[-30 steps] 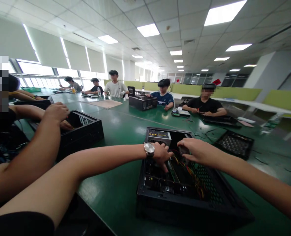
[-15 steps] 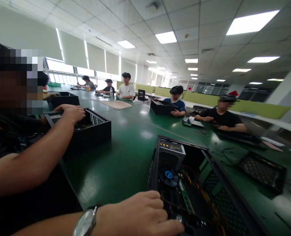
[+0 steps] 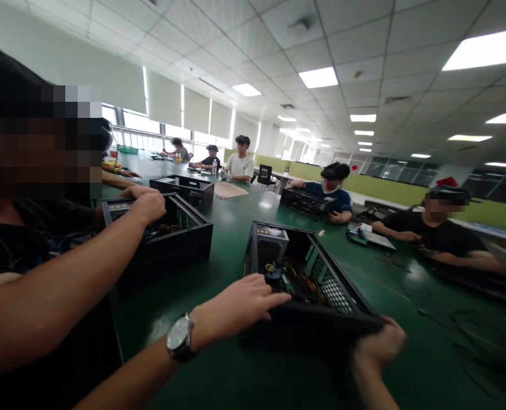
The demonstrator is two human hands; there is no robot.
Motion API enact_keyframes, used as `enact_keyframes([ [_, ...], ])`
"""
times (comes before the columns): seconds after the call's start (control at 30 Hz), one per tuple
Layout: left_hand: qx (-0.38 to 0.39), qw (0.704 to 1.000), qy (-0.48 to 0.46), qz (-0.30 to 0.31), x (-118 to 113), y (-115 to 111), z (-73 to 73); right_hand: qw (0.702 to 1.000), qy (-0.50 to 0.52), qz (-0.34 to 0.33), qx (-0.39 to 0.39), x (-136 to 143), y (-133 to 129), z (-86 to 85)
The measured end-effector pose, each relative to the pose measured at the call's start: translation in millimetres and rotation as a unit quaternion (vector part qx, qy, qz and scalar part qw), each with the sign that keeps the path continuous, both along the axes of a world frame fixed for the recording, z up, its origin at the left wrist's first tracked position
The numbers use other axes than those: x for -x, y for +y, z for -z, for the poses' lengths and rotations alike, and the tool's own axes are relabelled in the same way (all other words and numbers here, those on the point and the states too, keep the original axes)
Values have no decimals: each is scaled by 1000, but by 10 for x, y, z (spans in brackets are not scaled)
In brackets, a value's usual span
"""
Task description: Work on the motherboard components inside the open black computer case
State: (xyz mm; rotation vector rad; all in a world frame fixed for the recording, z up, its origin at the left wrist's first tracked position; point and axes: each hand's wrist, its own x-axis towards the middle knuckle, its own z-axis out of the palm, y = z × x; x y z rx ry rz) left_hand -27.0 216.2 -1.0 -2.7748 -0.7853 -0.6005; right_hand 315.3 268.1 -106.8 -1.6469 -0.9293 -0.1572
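An open black computer case (image 3: 312,319) lies before me, tilted, its near side raised off the green table. Inside are a power supply (image 3: 272,238), a round fan (image 3: 272,269) and coloured cables (image 3: 306,279). My left hand (image 3: 239,302), with a silver watch (image 3: 179,336) at the wrist, grips the near left edge of the case, its index finger stretched along the rim. My right hand (image 3: 383,341), blurred, is wrapped round the near right corner; its fingertips are hidden under the case.
On the left a neighbour's arm (image 3: 77,285) reaches over another open case (image 3: 171,245). Further cases stand behind it (image 3: 186,191) and across the green table (image 3: 150,347). Loose black cables (image 3: 470,341) lie at right. Several people sit round the table.
My right hand has come into view, on the case corner. The case now sits further up the picture, its near side lifted. My view has shifted, and the black mesh panel has left it.
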Motion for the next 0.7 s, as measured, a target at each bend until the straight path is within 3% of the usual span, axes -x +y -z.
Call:
enact_keyframes([
  [0.03, -22, 998, -22, -51, 52, 110, 21, 999, 35, 20, -24, 147, 242, 34],
  [0.13, -103, 965, -137, -198, 69, 240, 72, 996, 73, -4, -60, 578, 848, 98],
  [0.2, -124, 948, -196, -220, -32, 189, 129, 995, 75, -30, -66, 753, 1020, 131],
  [0.27, -108, 957, -201, -177, -172, 102, 235, 994, 70, -59, -59, 783, 960, 178],
  [0.37, -61, 981, -163, -82, -377, 35, 484, 991, 37, -122, -26, 574, 509, 279],
  [0.5, -11, 991, -133, 16, -679, 117, 847, 973, -42, -222, 37, 66, -410, 445],
  [0.6, 6, 990, -114, 80, -1020, 176, 1061, 943, -198, -263, 42, -271, -996, 601],
  [0.7, 9, 988, -94, 124, -1409, 147, 1223, 897, -358, -257, 10, -441, -1306, 708],
])
